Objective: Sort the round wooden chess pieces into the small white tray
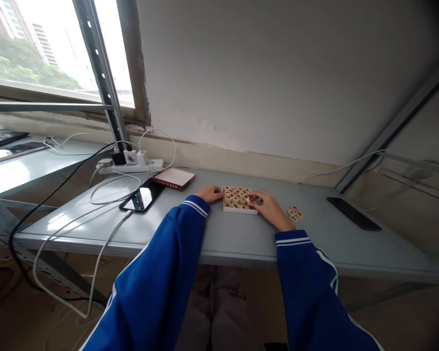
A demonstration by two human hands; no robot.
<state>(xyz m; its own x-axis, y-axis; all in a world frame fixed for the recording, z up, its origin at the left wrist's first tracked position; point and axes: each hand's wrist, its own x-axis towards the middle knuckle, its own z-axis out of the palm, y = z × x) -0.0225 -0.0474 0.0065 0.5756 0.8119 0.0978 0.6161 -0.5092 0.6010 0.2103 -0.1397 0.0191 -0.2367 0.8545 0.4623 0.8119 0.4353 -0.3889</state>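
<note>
A white shallow box filled with rows of round Chinese chess pieces sits on the grey metal table. At the box's left edge is my left hand, its fingers bent together and resting against the wall. My right hand reaches over the right side of the box, thumb and fingers pinched on a Chinese chess piece in the upper layer; the fingers partly cover it. Several loose pieces lie on the table to the right of my right hand.
A dark red box lid lies open side up behind a plugged-in phone. White cables run from a power strip across the table's left side. A flat black object lies at the right. A wall rises behind the table.
</note>
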